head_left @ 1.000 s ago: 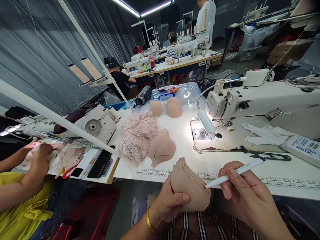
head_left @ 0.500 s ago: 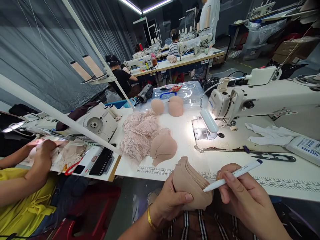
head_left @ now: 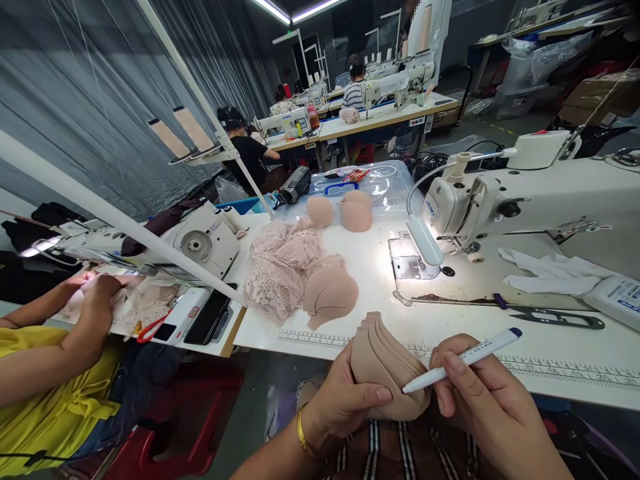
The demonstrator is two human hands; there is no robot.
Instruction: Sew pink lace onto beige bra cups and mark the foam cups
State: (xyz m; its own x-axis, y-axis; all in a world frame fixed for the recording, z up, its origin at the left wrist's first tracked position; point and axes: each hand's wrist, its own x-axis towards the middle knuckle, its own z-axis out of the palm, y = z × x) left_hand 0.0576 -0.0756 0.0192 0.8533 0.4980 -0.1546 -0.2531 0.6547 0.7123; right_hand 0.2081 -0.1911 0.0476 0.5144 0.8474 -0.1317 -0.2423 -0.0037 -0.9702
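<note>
Two bare hands meet low in the view, around a stack of tan foam cups (head_left: 385,363) held on edge in front of the tabletop (head_left: 475,320). The left hand (head_left: 345,400), a gold bangle (head_left: 301,437) at its wrist, is closed on the stack from the left, with the thumb lying across its lower face and the fingers hidden behind it. The right hand (head_left: 480,393) comes in from the right of the stack and pinches a white pen (head_left: 463,360) between thumb and fingers, the pen's tip touching the stack's front cup near its right edge. Just behind the stack a printed ruler strip (head_left: 550,370) runs along the tabletop's rim. Beyond the stack and a little to its left lies a loose heap of similar cups (head_left: 330,293), touching a bundle of pink lace (head_left: 280,267). To the right of the stack and farther back lie dark thread snips (head_left: 555,319), and past them stands a white sewing machine (head_left: 525,197) with its lit lamp (head_left: 425,241). Straight back from the stack sit rounded cups (head_left: 356,215) beside a clear plastic bin (head_left: 385,190). Far to the left of the stack a co-worker's hand (head_left: 97,303) rests on pale fabric at another machine.
</note>
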